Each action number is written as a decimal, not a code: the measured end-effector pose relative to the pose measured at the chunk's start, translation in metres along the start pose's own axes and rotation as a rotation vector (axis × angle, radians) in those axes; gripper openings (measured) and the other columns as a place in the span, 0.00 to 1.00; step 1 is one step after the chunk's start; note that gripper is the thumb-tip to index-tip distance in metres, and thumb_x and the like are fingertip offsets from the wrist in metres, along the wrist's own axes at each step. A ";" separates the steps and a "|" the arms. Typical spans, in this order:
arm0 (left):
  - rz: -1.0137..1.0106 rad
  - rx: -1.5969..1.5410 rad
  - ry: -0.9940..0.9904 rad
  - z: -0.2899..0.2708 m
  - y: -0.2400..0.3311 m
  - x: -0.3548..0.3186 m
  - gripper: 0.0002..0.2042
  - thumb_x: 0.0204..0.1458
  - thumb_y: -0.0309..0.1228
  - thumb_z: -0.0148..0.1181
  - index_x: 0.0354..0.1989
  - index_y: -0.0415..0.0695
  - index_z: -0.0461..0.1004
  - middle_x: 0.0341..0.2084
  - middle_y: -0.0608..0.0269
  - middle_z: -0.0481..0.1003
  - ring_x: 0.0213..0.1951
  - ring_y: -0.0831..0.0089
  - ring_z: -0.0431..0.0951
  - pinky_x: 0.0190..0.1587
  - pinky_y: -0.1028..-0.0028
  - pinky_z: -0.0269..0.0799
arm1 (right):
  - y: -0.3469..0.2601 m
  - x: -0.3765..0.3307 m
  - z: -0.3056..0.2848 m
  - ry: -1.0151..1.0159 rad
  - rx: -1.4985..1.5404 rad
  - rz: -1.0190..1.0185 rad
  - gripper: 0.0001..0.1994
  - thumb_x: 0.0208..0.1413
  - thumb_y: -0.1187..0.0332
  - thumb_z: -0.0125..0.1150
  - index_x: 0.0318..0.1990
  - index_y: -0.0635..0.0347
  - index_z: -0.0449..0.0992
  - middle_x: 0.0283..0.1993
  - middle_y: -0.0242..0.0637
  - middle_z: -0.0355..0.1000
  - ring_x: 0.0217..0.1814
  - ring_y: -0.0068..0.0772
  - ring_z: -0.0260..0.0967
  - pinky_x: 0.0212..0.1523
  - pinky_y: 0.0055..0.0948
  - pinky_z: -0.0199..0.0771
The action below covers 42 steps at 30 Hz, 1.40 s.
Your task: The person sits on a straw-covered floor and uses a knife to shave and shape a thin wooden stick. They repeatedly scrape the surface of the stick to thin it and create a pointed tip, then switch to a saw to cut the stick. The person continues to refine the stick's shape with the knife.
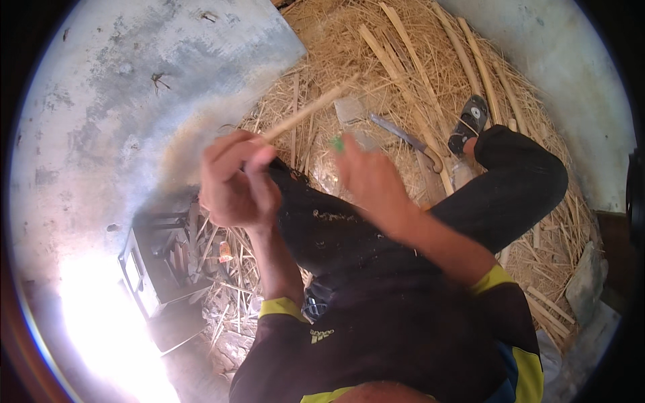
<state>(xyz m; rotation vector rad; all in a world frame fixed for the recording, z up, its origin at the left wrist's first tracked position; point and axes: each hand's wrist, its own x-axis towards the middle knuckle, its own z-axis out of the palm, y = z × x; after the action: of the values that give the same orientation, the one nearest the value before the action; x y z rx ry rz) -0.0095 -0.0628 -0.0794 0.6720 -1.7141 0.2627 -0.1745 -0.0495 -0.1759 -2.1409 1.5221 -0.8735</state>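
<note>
Wall (pixel 134 87): pale, patchily stained, filling the left
Straw (pixel 322 40): loose litter, spread over the floor
Box (pixel 164 262): open-fronted, low at left, wood scraps within
Strips (pixel 410 74): long split lengths, lying on the straw beyond the knees
Stick (pixel 309 107): pale, slender, one end in the left hand, the other pointing up and rightward, clear of the floor
Knife (pixel 403 134): long blade, curved wooden handle, lying on the floor near the sandal (pixel 470 124), in neither hand
Left hand (pixel 238 178): closed on the stick, thumb against its near end
Right hand (pixel 376 178): raised beside the stick, apart from it, blurred; fingers seemingly closed on the green piece
Block (pixel 349 111): grey, squarish, on the floor just beyond the right hand
Green piece (pixel 338 144): small, at the right fingertips; kind too blurred to tell
Handling, as judged: the step looks like hand-working the stick; a firm left grip near the worked part, light even strokes away from the left fingers, and thighs kept out of the path would serve best
Markings: pale printed emblem on the dark shirt (pixel 376 336); round pale badge on the sandal, too small to read; no lettering made out on stick, knife or block
</note>
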 end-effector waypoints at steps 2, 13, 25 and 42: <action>0.068 -0.095 0.091 -0.002 0.004 0.008 0.08 0.51 0.26 0.65 0.31 0.34 0.74 0.27 0.53 0.76 0.27 0.68 0.76 0.28 0.75 0.71 | 0.081 -0.016 0.044 -0.088 -0.139 0.211 0.15 0.63 0.63 0.49 0.44 0.70 0.68 0.20 0.54 0.68 0.24 0.58 0.70 0.24 0.49 0.68; -0.285 0.082 0.085 -0.007 0.013 -0.001 0.12 0.50 0.32 0.67 0.30 0.33 0.77 0.25 0.53 0.77 0.27 0.67 0.77 0.31 0.73 0.73 | -0.042 -0.005 -0.063 -0.054 0.553 0.086 0.11 0.63 0.65 0.51 0.39 0.66 0.64 0.19 0.56 0.68 0.25 0.61 0.71 0.21 0.50 0.67; -0.130 0.096 0.054 -0.020 0.018 -0.005 0.10 0.49 0.31 0.67 0.31 0.37 0.76 0.27 0.54 0.75 0.28 0.68 0.76 0.29 0.74 0.71 | -0.086 -0.022 -0.087 -0.181 0.487 -0.075 0.10 0.61 0.71 0.55 0.39 0.69 0.63 0.21 0.53 0.67 0.23 0.58 0.70 0.21 0.46 0.66; -0.111 -0.031 0.074 -0.001 0.002 -0.012 0.09 0.54 0.28 0.64 0.32 0.34 0.71 0.29 0.53 0.71 0.25 0.73 0.74 0.22 0.80 0.73 | -0.046 -0.004 -0.079 0.016 0.343 0.064 0.11 0.64 0.65 0.50 0.37 0.65 0.65 0.15 0.49 0.67 0.18 0.52 0.71 0.16 0.43 0.69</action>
<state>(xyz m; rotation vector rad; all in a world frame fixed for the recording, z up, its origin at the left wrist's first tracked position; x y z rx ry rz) -0.0089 -0.0572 -0.0897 0.7236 -1.6017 0.1808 -0.1956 -0.0253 -0.0901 -1.8336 1.3278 -1.0463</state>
